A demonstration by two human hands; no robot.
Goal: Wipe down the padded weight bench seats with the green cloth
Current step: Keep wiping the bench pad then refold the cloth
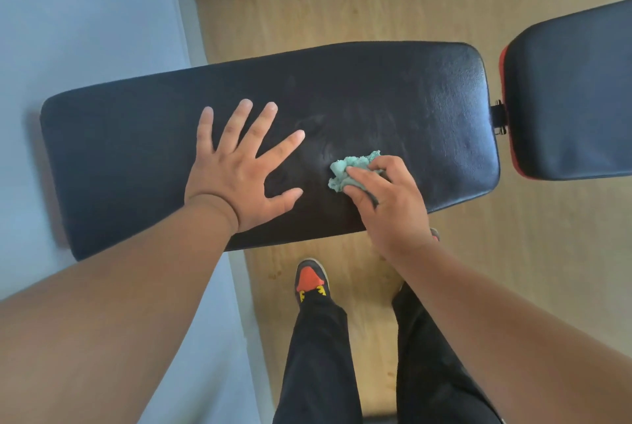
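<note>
Bracing with your left hand point(239, 167) spread flat, keep right-hand fingers point(362, 177) pinching the green cloth point(345, 168); press evenly across the padded seat point(393, 98).

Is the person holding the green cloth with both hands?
No, only the right hand grips the green cloth; the left hand lies flat, fingers spread, on the long black bench pad.

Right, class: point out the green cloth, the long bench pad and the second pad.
green cloth point(345, 172), head view, on its bunched folds left of the fingers.
long bench pad point(393, 98), head view, on its bare top.
second pad point(574, 98), head view, on its black top.
</note>
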